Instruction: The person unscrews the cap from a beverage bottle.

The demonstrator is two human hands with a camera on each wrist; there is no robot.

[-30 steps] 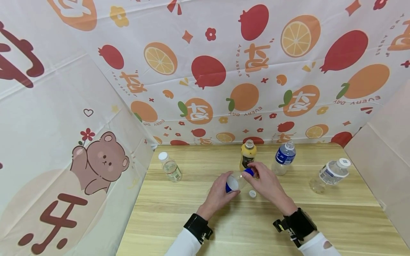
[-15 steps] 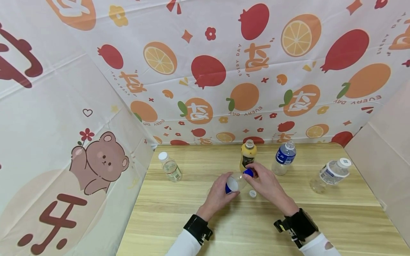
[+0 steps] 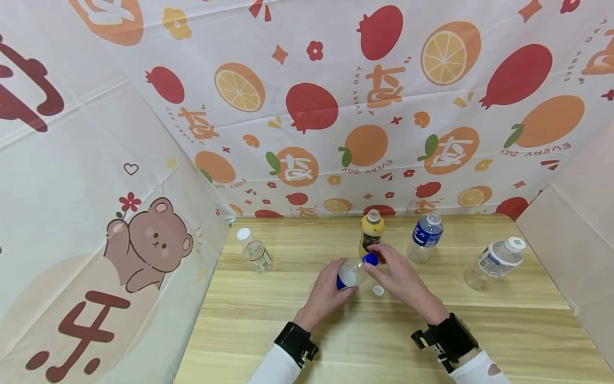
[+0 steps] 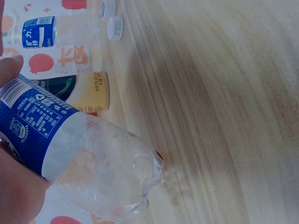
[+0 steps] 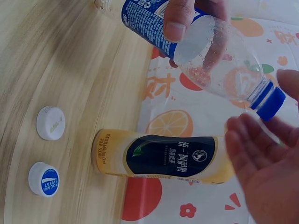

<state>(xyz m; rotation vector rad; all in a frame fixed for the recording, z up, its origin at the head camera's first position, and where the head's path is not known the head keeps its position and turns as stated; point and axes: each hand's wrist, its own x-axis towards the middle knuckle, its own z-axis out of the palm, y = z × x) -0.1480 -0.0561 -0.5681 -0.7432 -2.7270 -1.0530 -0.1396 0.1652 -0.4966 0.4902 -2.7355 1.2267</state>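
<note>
My left hand (image 3: 328, 290) grips a clear plastic bottle (image 5: 217, 60) around its blue label, thumb on one side and fingers on the other. The bottle is tilted, its blue cap (image 5: 272, 101) at the neck, pointing up and to the right in the head view. My right hand (image 5: 266, 172) is at that cap with thumb and fingers spread around it, not closed on it. Behind the hands stands a yellow milk tea bottle (image 3: 372, 232) without a cap. Two loose caps lie on the table: a white cap (image 5: 51, 123) and a Pocari Sweat cap (image 5: 44, 179).
A small white-capped bottle (image 3: 256, 252) stands on the left of the wooden table (image 3: 249, 330). At the right are an uncapped blue-labelled bottle (image 3: 426, 237) and a white-capped clear bottle (image 3: 496, 262). A fruit-printed cloth (image 3: 268, 133) hangs behind the table's back edge.
The right thumb and fingers have loosened from the blue cap, so more of it shows in the head view. The left hand and its bottle have hardly moved.
</note>
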